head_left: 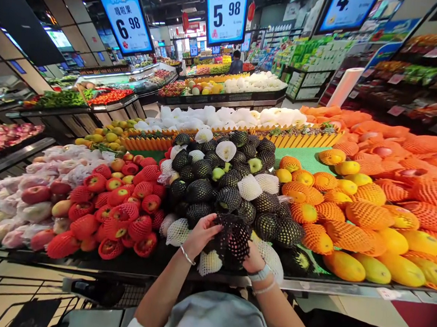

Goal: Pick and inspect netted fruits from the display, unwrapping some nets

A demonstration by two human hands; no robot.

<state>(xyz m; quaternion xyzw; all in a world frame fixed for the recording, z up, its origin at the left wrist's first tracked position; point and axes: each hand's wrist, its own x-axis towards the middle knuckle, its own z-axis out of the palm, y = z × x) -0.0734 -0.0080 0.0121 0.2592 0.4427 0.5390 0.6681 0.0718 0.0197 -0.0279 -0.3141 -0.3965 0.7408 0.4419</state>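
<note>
Between my hands, at the front of the fruit display, is a black foam net sleeve. My left hand is closed on its left edge, the fingertips pinching the mesh. On the other side, my right hand grips the lower right of the sleeve, partly covered by it. Whether any fruit sits inside the sleeve I cannot make out. Green apples in black nets are piled just beyond. A white foam net lies under my left wrist, and another pale net is beside my right wrist.
Red apples in red nets lie to the left, with bagged pink fruit farther out. Mangoes in orange nets fill the right. A metal shelf edge runs along the front. A shopping cart stands at lower left.
</note>
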